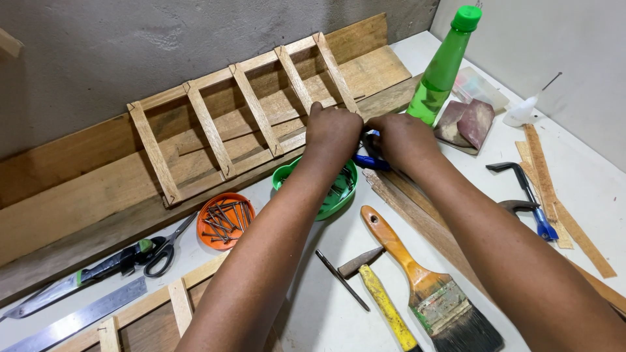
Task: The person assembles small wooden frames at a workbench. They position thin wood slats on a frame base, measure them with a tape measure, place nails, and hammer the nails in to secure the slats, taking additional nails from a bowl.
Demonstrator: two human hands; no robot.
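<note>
Both hands [368, 133] together on blue tool [372, 161] beside wooden frame [241, 111].

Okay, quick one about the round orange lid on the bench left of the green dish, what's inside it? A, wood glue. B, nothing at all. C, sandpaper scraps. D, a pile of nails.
D: the orange lid holds a heap of thin dark nails, lying beside the green dish under the left hand's forearm.
</note>
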